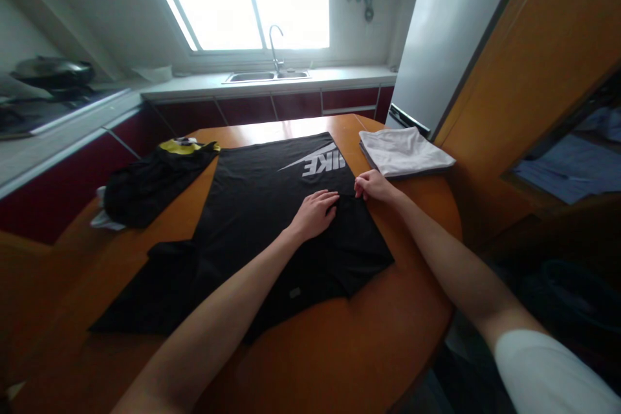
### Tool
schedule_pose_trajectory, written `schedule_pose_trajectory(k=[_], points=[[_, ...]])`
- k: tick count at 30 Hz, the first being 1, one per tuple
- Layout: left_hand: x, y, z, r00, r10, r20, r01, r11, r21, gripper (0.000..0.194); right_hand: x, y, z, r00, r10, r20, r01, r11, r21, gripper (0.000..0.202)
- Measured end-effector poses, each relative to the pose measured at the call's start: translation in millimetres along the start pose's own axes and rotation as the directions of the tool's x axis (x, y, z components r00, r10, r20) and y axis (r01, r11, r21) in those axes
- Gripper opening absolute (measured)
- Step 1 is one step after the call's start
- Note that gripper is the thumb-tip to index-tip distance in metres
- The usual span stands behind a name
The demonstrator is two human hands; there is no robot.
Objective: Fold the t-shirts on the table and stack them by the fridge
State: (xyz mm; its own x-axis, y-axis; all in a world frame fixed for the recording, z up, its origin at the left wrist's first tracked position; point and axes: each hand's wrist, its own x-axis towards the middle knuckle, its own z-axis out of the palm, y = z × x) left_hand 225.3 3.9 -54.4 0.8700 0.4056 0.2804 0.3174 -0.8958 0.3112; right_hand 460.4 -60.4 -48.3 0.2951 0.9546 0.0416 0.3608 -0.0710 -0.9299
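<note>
A black T-shirt (pixel 252 207) with an upside-down white logo is spread over the wooden table, its collar side toward me and both sleeves pointing outward. My left hand (pixel 315 213) lies on the shirt below the logo, palm down with its fingers stretched out. At the shirt's right edge, near the sleeve, my right hand (pixel 372 185) has its fingers pinched together on the black fabric.
Folded clothes with a white piece on top (pixel 407 150) sit at the table's right. A black and yellow garment pile (pixel 150 184) is at the left. Beyond the wooden table (pixel 339 356) are a sink (pixel 266 76), a wok (pixel 53 71) and a fridge (pixel 446 32).
</note>
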Motion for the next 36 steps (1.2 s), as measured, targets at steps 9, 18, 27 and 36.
schedule_pose_trajectory(k=[9,18,27,36], points=[[-3.5,0.9,1.6,1.0,0.023,-0.003,-0.023,0.999,0.035,0.044,1.5,-6.6,-9.6,0.972,-0.012,-0.236,0.014,1.0,0.008,0.026],[-2.4,-0.9,3.2,1.0,0.028,-0.01,-0.028,0.999,0.034,0.044,-7.7,-22.0,10.3,0.962,0.252,-0.102,-0.239,0.963,0.126,0.022],[-2.8,0.5,1.7,1.0,0.022,-0.001,-0.022,0.999,0.031,0.045,-13.5,-30.4,5.2,0.962,0.272,0.003,-0.265,0.933,0.242,0.021],[-2.8,-0.5,2.2,1.0,0.025,0.007,-0.025,0.999,0.045,0.045,1.1,-12.8,-4.1,0.922,0.166,-0.349,-0.159,0.986,0.051,0.023]])
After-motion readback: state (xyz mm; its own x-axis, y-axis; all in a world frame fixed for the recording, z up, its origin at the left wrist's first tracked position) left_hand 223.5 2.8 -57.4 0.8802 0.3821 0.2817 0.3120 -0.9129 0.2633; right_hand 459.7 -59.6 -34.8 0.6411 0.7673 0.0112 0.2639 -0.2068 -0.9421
